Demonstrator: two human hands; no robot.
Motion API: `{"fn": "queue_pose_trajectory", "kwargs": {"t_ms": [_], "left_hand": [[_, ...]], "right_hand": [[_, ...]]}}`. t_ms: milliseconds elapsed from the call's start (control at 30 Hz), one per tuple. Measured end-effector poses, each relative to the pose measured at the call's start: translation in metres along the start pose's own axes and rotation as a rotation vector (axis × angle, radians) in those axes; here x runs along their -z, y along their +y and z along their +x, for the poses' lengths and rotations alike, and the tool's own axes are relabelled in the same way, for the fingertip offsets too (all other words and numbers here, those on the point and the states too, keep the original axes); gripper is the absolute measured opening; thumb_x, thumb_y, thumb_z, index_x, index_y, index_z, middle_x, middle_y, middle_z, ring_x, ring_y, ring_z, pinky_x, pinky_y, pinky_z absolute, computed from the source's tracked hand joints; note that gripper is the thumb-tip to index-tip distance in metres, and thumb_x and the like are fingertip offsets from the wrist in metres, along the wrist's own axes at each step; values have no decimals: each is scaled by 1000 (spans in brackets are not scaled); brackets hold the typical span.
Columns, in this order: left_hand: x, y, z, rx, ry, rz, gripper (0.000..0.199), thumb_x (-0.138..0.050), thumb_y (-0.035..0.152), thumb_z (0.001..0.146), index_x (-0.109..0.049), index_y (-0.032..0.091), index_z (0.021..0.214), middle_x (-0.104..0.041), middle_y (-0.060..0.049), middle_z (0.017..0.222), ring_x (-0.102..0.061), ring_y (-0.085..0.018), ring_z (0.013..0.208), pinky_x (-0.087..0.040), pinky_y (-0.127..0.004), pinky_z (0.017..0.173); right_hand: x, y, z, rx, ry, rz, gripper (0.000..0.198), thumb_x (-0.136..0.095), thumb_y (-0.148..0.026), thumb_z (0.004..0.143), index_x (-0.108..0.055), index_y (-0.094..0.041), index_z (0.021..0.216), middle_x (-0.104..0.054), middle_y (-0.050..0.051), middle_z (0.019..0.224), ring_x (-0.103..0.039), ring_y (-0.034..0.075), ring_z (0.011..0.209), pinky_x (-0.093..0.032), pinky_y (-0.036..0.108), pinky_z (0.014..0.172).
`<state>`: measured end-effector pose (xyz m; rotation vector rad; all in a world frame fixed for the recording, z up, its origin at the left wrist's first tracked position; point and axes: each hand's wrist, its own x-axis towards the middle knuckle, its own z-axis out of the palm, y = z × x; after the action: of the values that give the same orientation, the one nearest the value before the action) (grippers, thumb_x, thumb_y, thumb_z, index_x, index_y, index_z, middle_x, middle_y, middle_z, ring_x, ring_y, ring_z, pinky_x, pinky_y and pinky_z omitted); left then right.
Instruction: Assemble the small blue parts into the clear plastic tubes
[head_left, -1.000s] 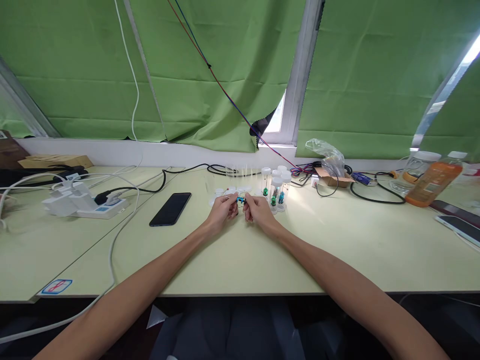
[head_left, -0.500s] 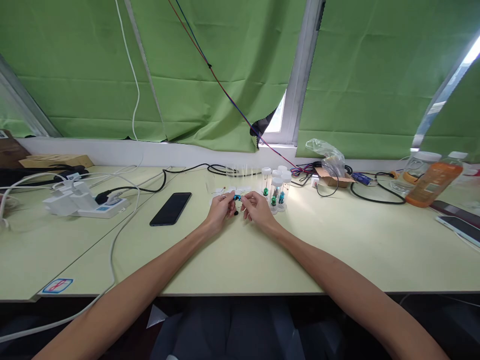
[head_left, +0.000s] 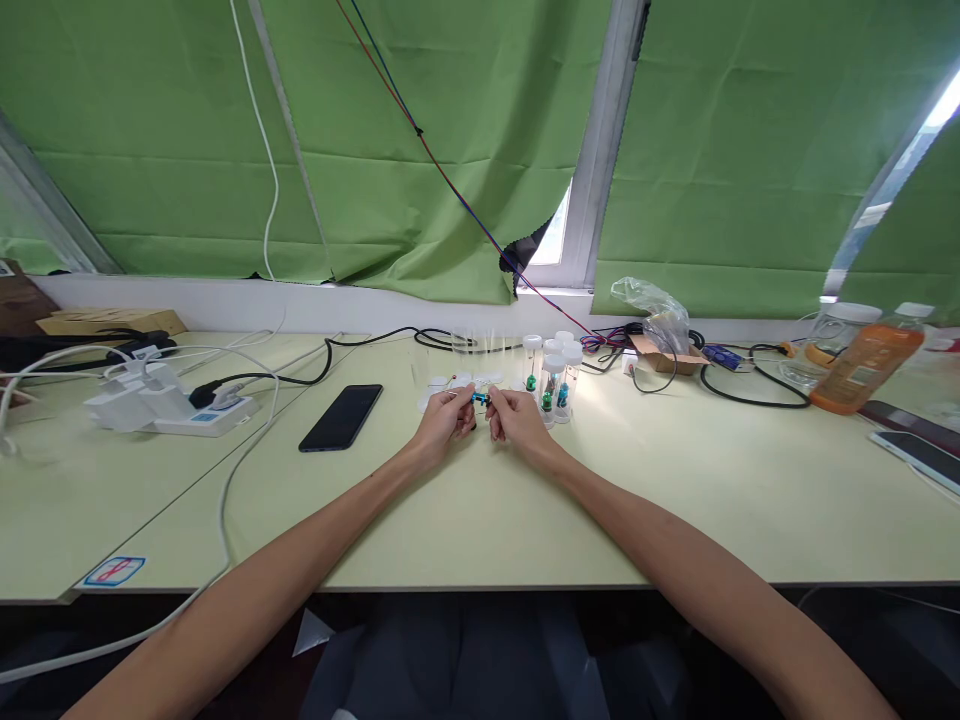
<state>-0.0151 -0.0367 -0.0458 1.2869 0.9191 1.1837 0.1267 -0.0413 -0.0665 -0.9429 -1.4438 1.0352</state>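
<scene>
Over the middle of the table, a small blue part with black bits (head_left: 480,398) is held between my two hands; its exact kind is too small to tell. My left hand (head_left: 444,420) pinches its left end between thumb and forefinger. At the other end, my right hand (head_left: 519,422) is closed with thumb and forefinger on the dark end. A small black item shows partly beneath my left fingers. Just right of my right hand stand several clear white-capped tubes (head_left: 552,385) with green and blue pieces inside. Clear containers and small white discs lie behind my hands, partly hidden.
A black phone (head_left: 341,418) lies left of my hands, and a power strip (head_left: 214,415) with white adapters is farther left. Cables run along the back. At right are an open cardboard box (head_left: 667,358), an orange bottle (head_left: 870,365) and a white-framed phone (head_left: 919,455).
The blue part has shifted slightly to the right and turned a little. My right fingers have closed in on its right end, where black now shows. Both arms stay nearly in place.
</scene>
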Motion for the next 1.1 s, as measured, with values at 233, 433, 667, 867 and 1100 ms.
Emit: {"fn": "queue_pose_trajectory", "kwargs": {"t_ms": [233, 433, 667, 867, 1100], "left_hand": [[-2, 3, -2, -9, 43, 7, 49, -63, 45, 82, -43, 17, 48, -40, 2, 44, -36, -7, 37, -23, -24, 40], [2, 0, 1, -13, 81, -8, 47, -63, 45, 83, -44, 17, 49, -40, 2, 45, -37, -8, 38, -24, -25, 40], [-1, 3, -2, -3, 55, 24, 48, -63, 45, 83, -44, 17, 49, -42, 1, 45, -38, -8, 38, -24, -24, 40], [1, -1, -1, -25, -9, 20, 47, -65, 46, 80, -46, 16, 50, -43, 1, 47, -39, -7, 39, -24, -24, 40], [0, 0, -1, -11, -23, 2, 46, -66, 46, 79, -46, 16, 50, -44, 1, 47, -39, -7, 38, -23, -24, 39]], "right_hand": [[0, -3, -3, 22, 64, 3, 45, -48, -61, 88, -54, -19, 73, -54, -4, 48, -50, 10, 37, -36, 21, 38], [-2, 2, -1, 52, 13, 18, 37, -56, -58, 84, -54, -21, 87, -62, -3, 63, -54, 10, 41, -36, 20, 39], [-1, 2, 0, 45, -7, -9, 42, -53, -62, 85, -52, -20, 77, -58, -4, 56, -52, 9, 39, -37, 21, 38], [-1, 0, 0, 11, -6, -8, 51, -45, -64, 88, -53, -19, 67, -51, -4, 44, -46, 9, 35, -35, 21, 37], [-1, 0, -2, -1, 19, -40, 56, -40, -65, 90, -52, -18, 60, -49, -3, 39, -42, 8, 33, -35, 21, 39]]}}
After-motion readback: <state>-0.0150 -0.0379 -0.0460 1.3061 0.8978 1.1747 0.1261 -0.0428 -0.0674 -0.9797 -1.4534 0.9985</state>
